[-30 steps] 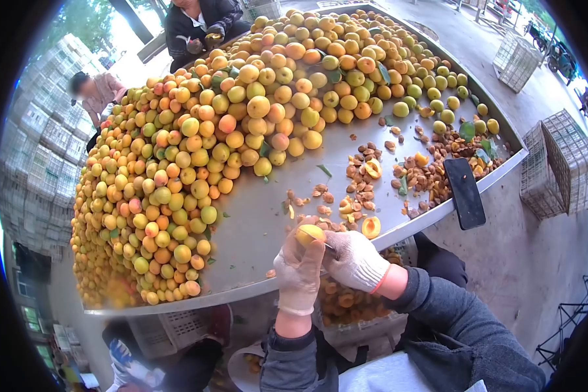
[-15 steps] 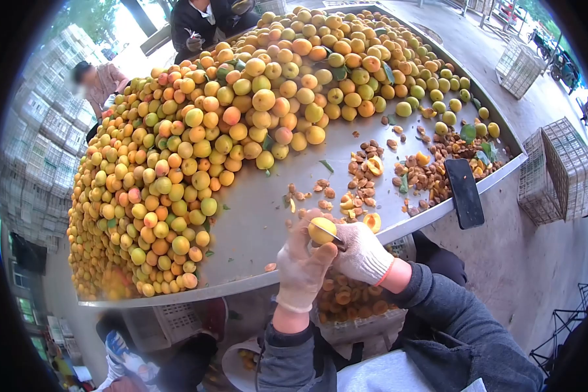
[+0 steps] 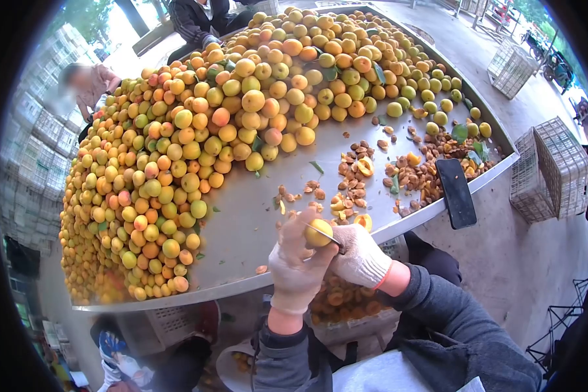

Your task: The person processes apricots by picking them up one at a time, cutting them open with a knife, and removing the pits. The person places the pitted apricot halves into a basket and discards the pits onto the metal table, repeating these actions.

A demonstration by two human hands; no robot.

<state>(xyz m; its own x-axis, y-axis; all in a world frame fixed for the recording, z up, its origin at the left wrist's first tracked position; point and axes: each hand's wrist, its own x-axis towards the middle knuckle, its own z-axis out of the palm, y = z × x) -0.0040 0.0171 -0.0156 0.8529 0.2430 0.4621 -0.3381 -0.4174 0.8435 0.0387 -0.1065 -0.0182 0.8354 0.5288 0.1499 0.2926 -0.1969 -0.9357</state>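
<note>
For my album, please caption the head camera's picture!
Left hand holds fruit, right hand a knife, near the fruit pile.

I see a heap of fruit (image 3: 166, 157) on the tabletop (image 3: 238, 248), at the left and back. Pits (image 3: 419, 175) lie on the right. A phone (image 3: 456, 194) lies over the near edge beside them. Below that edge, cut fruit (image 3: 340, 300) sits in a crate (image 3: 356, 328). A basket (image 3: 564, 170) is on the floor (image 3: 490, 268), right.

One head-worn view looks forward and steeply down through a round, wide lens, dark at the corners. The gloved left hand (image 3: 297, 269) and right hand (image 3: 359, 253) are near the camera; the wearer's sleeves (image 3: 467, 326) enter just behind them. Beyond the hands the table (image 3: 235, 243) stretches away, and a crate (image 3: 563, 166) stands farther off, right of them.
</note>
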